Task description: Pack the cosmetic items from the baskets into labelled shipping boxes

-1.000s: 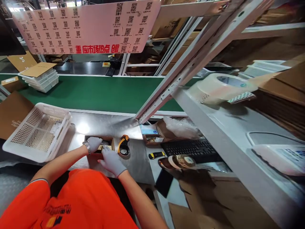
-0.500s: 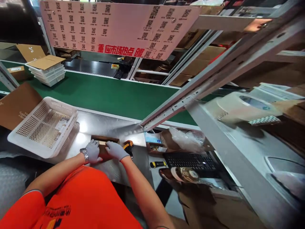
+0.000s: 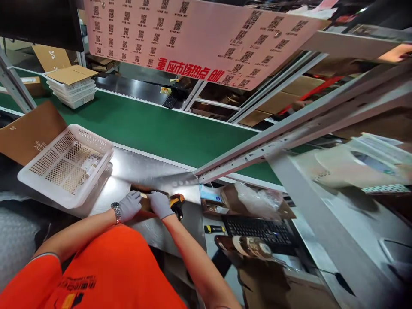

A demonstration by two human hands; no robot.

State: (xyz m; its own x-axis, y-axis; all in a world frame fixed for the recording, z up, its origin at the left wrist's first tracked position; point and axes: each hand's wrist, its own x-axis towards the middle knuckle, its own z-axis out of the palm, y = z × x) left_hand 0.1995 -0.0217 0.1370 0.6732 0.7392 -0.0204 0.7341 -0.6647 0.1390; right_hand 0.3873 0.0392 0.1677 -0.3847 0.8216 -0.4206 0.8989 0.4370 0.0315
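Observation:
Both my gloved hands rest on a small brown cardboard box [image 3: 144, 200] on the steel worktop [image 3: 154, 176]. My left hand [image 3: 129, 205], with a metal watch at the wrist, lies curled over the box's left part. My right hand [image 3: 159, 203] presses down on its right part, fingers together. Most of the box is hidden under the hands. An orange and black tape dispenser [image 3: 177, 203] lies just right of my right hand.
A white perforated basket [image 3: 64, 163] sits left on the worktop, beside brown cardboard [image 3: 28, 131]. A green conveyor belt [image 3: 167, 128] runs behind. To the right are a black keyboard [image 3: 257, 229], a yellow-handled knife [image 3: 214, 228], a plastic-filled box [image 3: 251, 199], and tape rolls on a shelf [image 3: 347, 165].
My right hand moved from the box's near side onto its top, beside the left hand. The box's open inside no longer shows. The view swung left and up.

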